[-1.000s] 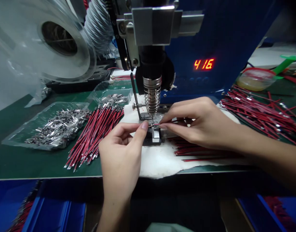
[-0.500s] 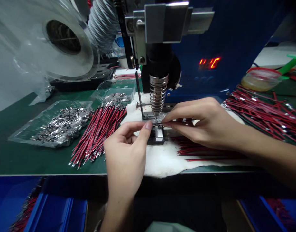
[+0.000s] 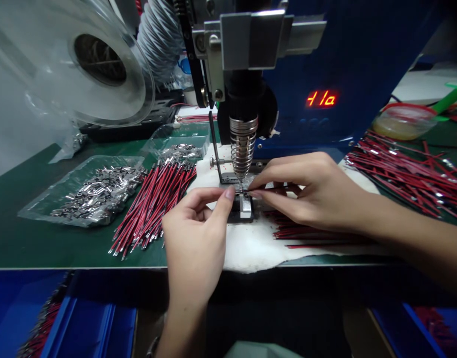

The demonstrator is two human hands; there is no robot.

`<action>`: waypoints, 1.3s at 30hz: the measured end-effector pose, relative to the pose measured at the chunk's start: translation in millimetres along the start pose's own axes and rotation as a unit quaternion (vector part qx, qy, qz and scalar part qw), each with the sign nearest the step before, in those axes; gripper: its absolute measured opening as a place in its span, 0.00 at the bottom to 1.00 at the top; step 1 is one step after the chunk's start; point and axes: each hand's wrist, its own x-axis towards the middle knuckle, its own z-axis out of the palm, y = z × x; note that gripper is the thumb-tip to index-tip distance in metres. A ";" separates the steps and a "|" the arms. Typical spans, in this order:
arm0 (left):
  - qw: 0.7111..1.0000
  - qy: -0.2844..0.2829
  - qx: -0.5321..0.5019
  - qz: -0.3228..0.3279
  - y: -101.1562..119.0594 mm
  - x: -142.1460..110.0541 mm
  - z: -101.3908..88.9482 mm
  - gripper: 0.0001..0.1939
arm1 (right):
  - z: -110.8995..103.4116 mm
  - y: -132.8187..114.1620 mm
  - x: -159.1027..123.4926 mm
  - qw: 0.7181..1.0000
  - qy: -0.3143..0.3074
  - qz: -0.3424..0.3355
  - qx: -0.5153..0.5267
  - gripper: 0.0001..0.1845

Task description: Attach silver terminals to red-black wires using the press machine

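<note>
Thumb and forefinger of my left hand [image 3: 195, 229] pinch a tiny metal part at the small metal fixture [image 3: 245, 206]; the fingertips mostly hide it. From the other side, my right hand [image 3: 312, 189] grips a thin red-and-black wire [image 3: 276, 189] between thumb and fingers, its end reaching the fixture. Right above this spot is the tip of a spring-wrapped soldering head [image 3: 244, 144]. Whether the wire end touches the metal part is too small to tell. Under both hands lies a white cloth [image 3: 251, 251].
To the left are a clear tray [image 3: 38, 209] of small metal cylinders and a pile of red-and-black wires [image 3: 150, 209]. More wires [image 3: 411, 169] lie right, by a round tub [image 3: 403, 122]. A blue machine [image 3: 347, 49] with a lit display stands behind; a large reel [image 3: 135, 99] is upper left.
The view has shifted slightly, so the scene sits a little further right. Both hands keep their pinch at the fixture beneath the soldering tip, with hardly any movement.
</note>
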 end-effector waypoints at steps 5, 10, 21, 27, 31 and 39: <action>1.000 0.000 -0.003 0.002 1.3 -0.6 0.1 0.12 | 1.3 0.7 0.3 1.000 0.003 -0.017 -0.006 0.08; 1.000 0.000 0.001 -0.006 3.1 -1.1 0.1 0.13 | 1.6 3.5 0.0 0.998 0.015 -0.058 -0.026 0.09; 0.999 0.020 -0.037 0.006 2.7 -0.7 2.0 0.14 | 3.5 5.9 -0.8 0.993 0.027 -0.091 -0.067 0.09; 0.999 0.035 -0.036 0.014 3.1 0.1 4.8 0.16 | 3.6 4.4 -1.1 0.993 0.027 -0.090 -0.066 0.09; 0.999 0.026 -0.024 0.008 3.3 -0.1 3.8 0.16 | 3.3 4.9 -1.1 0.994 0.027 -0.087 -0.063 0.09; 1.000 0.005 -0.029 -0.002 -0.3 -0.7 -0.2 0.13 | 1.5 4.0 -1.8 0.995 0.021 -0.073 -0.062 0.09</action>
